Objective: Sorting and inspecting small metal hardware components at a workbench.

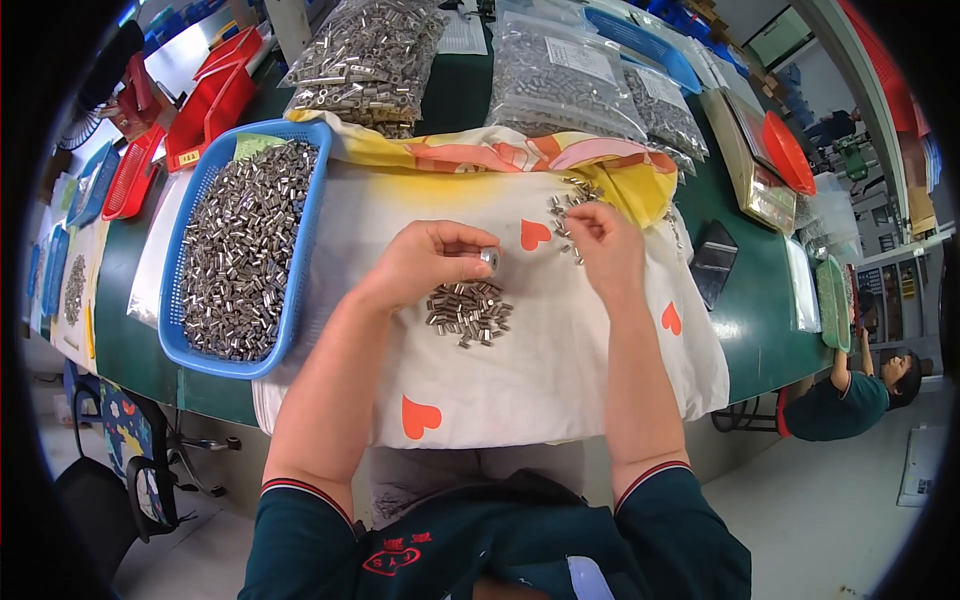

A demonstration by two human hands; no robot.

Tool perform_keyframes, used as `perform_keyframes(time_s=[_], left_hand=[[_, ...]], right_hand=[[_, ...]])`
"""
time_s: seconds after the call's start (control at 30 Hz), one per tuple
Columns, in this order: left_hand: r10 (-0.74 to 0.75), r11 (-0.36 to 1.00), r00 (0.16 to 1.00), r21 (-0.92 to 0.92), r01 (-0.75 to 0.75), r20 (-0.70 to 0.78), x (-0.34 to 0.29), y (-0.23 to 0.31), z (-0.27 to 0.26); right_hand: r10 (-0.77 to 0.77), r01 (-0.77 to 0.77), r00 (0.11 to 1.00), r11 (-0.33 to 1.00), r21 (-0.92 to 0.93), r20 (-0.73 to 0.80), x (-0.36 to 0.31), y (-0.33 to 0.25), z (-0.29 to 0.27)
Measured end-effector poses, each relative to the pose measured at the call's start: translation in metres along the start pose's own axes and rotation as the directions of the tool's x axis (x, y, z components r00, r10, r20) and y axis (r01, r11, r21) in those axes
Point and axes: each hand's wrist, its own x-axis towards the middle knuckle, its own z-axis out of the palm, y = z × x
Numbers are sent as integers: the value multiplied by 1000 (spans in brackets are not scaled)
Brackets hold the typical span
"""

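Observation:
My left hand (428, 262) is closed on a short, round metal piece (489, 259) with a hole in its face, held between thumb and fingers. Just below it, a small pile of metal sleeves (468, 314) lies on the white cloth (500, 400) printed with red hearts. My right hand (606, 246) is farther right, its fingertips pinched together beside a scattered group of metal sleeves (562, 228). Whatever those fingertips hold, if anything, is too small to make out.
On the left stands a blue basket (318, 200) full of metal sleeves. Bulging clear bags (365, 60) of metal parts and paler bags (560, 85) line the back. A dark phone (714, 262) lies on the green table at right. Another person (845, 400) sits at far right.

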Motion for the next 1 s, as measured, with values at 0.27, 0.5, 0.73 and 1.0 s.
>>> perform_keyframes(time_s=[0.27,0.5,0.73,1.0], left_hand=[[22,1000,999,-20,-22,39,1,-3,4],[44,997,999,-59,-46,-32,0,-2,5],[49,989,999,-143,-48,0,1,-4,5],[93,996,994,21,-92,-61,0,-2,12]], right_hand=[[-196,179,980,790,-586,36,1,9,3],[-25,30,999,987,-156,36,-12,-24,11],[-114,88,971,988,127,210,-26,-35,23],[-363,376,926,902,-212,101,-30,-36,29]])
